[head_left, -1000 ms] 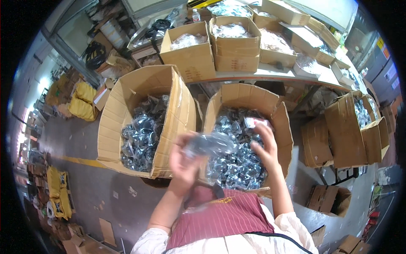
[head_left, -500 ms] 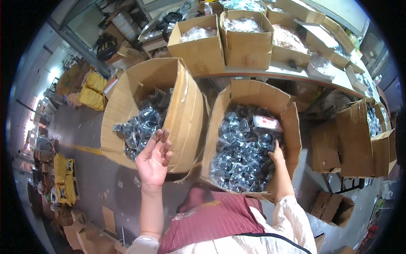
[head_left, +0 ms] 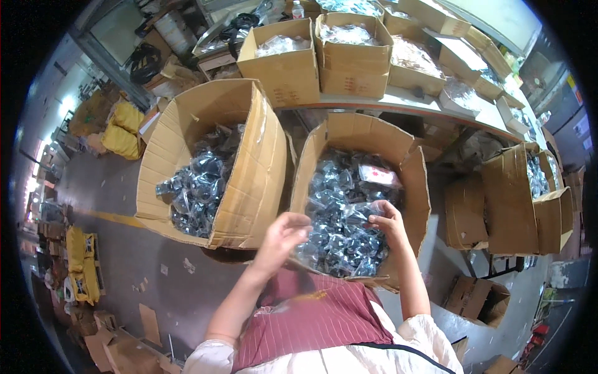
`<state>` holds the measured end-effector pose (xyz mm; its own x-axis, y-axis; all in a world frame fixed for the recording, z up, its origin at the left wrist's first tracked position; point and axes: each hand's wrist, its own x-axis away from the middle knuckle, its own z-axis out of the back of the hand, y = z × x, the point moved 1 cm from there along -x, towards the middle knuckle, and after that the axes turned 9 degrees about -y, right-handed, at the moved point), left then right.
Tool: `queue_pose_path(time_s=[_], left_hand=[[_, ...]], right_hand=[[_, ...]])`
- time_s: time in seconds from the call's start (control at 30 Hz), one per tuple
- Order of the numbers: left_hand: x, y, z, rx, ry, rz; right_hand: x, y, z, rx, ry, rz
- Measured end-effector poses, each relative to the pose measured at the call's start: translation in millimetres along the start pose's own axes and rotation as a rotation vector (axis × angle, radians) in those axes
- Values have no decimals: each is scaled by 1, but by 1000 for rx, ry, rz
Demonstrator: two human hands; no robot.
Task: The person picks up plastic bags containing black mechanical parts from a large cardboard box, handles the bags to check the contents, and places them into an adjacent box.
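Before me stands a tall cardboard box point(head_left: 425, 181) filled with small clear plastic bags point(head_left: 339, 240) that hold dark parts. My right hand point(head_left: 391, 225) is over its right side, thumb and fingers closed on a clear plastic bag point(head_left: 360, 213) with something dark inside. At the near left rim of the same box, my left hand point(head_left: 286, 237) hovers with loosely bent fingers, apparently holding nothing. A white and red packet point(head_left: 380, 176) lies on the bags toward the back. To the left, a second large cardboard box point(head_left: 265, 168), tilted, contains similar bags point(head_left: 202, 181).
Several cardboard boxes point(head_left: 280, 75) of bagged items stand on a white-topped table point(head_left: 398, 100) at the back. More cartons point(head_left: 507, 196) are on the right, and an opened carton point(head_left: 476, 299) sits on the floor. Yellow sacks point(head_left: 121, 131) lie at far left.
My left hand has moved right, from beside the left box to the right box's near rim. My right hand has lifted a plastic bag from the right side toward the middle.
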<state>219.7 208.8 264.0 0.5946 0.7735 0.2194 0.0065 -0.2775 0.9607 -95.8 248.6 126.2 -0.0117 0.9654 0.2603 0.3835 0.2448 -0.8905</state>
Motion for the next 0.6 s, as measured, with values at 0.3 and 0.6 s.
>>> queue_pose_path(time_s=[0.3,0.6], left_hand=[[-26,-4,-31,-11,-262,-33],[-24,6,-27,110,-282,-52]], right_hand=[[54,-82,-87,-200,-90,254],[68,-84,-114,-236,-18,308]])
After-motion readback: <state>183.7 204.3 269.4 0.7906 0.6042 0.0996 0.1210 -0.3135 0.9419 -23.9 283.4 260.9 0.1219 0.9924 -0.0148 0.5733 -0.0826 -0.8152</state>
